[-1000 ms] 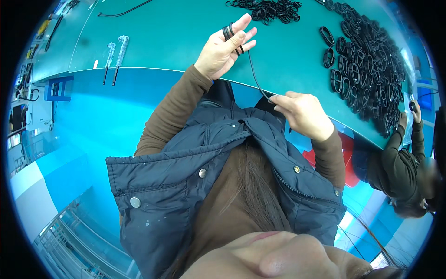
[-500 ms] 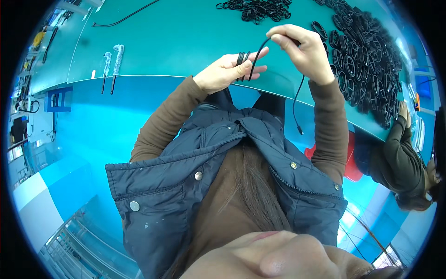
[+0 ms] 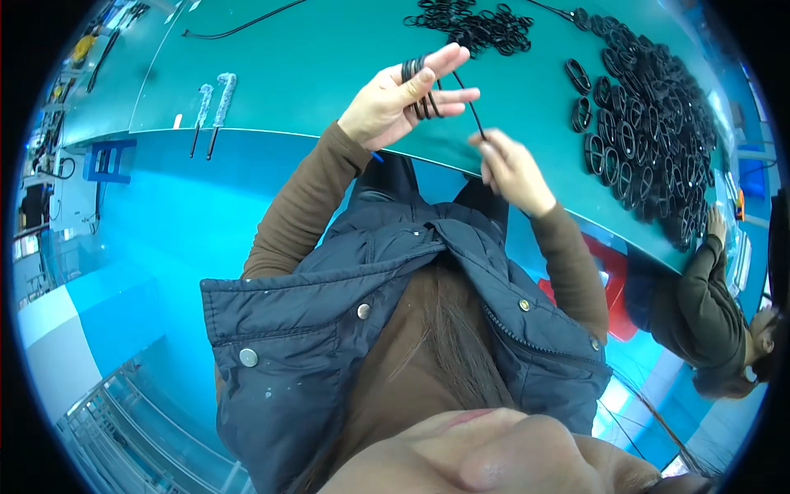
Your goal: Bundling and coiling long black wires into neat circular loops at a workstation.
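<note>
A thin black cable point(image 3: 426, 105) is looped several times around the fingers of my left hand point(image 3: 380, 109). That hand is over the near edge of the green table point(image 3: 313, 90), its fingers stretched and somewhat apart, with the loops lying across them. From the loops a straight length of the cable slants down to my right hand point(image 3: 514, 171), whose fingers are pinched on it. My right hand is slightly blurred and sits lower and to the right. The cable's free end cannot be made out.
Coiled black cables point(image 3: 629, 128) lie heaped on the right of the table. Small black loops point(image 3: 477, 29) are piled at the back. Two film-wrapped rods point(image 3: 222, 103) jut past the left edge. Another person point(image 3: 699, 305) sits at the right, near a red chair point(image 3: 617, 288).
My right hand has swung down and toward me, pulling the cable with it. My left hand has risen slightly and its fingers have spread, with cable loops still around them.
</note>
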Available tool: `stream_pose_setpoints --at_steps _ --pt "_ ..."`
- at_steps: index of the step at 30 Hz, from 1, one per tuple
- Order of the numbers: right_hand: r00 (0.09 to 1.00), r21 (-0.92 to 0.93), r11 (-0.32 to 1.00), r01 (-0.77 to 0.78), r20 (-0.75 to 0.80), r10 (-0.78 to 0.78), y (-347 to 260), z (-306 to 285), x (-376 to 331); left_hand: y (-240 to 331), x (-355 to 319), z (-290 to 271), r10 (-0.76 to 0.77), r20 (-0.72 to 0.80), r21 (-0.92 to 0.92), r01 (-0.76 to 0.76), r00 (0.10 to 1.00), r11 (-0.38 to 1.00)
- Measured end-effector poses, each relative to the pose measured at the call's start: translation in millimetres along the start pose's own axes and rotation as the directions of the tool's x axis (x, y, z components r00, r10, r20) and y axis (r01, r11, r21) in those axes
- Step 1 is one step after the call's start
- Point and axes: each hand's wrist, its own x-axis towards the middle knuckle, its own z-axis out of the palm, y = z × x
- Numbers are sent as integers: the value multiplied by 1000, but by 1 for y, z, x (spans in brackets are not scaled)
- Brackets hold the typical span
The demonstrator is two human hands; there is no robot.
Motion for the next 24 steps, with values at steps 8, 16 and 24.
stream_pose_setpoints --at_steps 8,16,24 --pt "924 -637 674 373 318 -211 -40 -1 -53 -10 8 -13 132 -162 133 -111 978 985" --pt "667 -523 646 557 -182 -722 -66 -49 49 -25 -2 15 -114 -2 355 107 993 929" --pt "884 -247 911 331 -257 -391 -11 -23 72 -8 -13 16 -209 29 220 198 977 955"
